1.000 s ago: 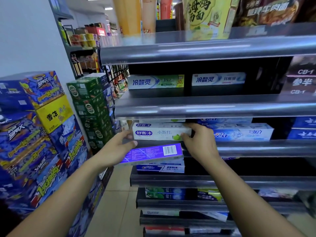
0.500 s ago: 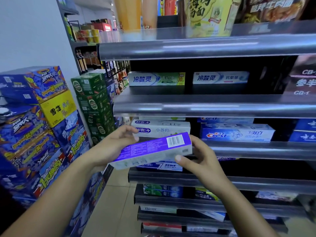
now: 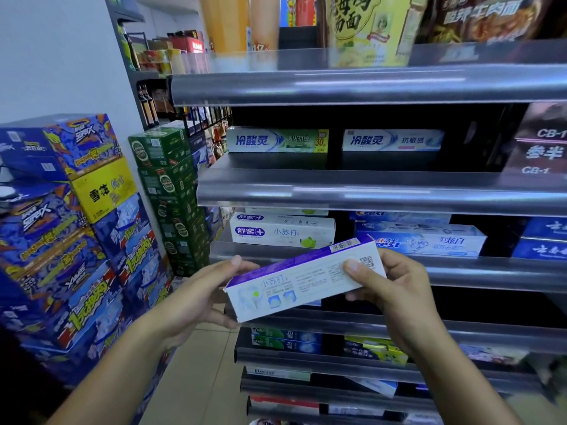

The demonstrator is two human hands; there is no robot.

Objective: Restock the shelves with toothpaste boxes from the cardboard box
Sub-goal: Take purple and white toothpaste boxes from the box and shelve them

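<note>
I hold a white and purple toothpaste box [image 3: 303, 280] in front of the shelves, tilted with its right end higher. My left hand [image 3: 202, 297] grips its left end and my right hand [image 3: 389, 282] grips its right end, thumb on the white face. Behind it the middle shelf [image 3: 460, 268] carries a white toothpaste box [image 3: 282, 231] and a blue Crest box [image 3: 420, 240]. The shelf above [image 3: 368, 191] has two more toothpaste boxes [image 3: 277, 140]. The cardboard box is not in view.
Stacked blue drink cartons [image 3: 61, 240] and green beer cartons [image 3: 171, 191] stand at the left along a white wall. Lower shelves [image 3: 337, 360] hold more toothpaste. Noodle packs [image 3: 365, 26] sit on the top shelf. Tiled floor [image 3: 196, 369] shows between cartons and shelving.
My right hand left the white box on the shelf and took the right end of the purple box. The box rose and turned, its white face now toward me.
</note>
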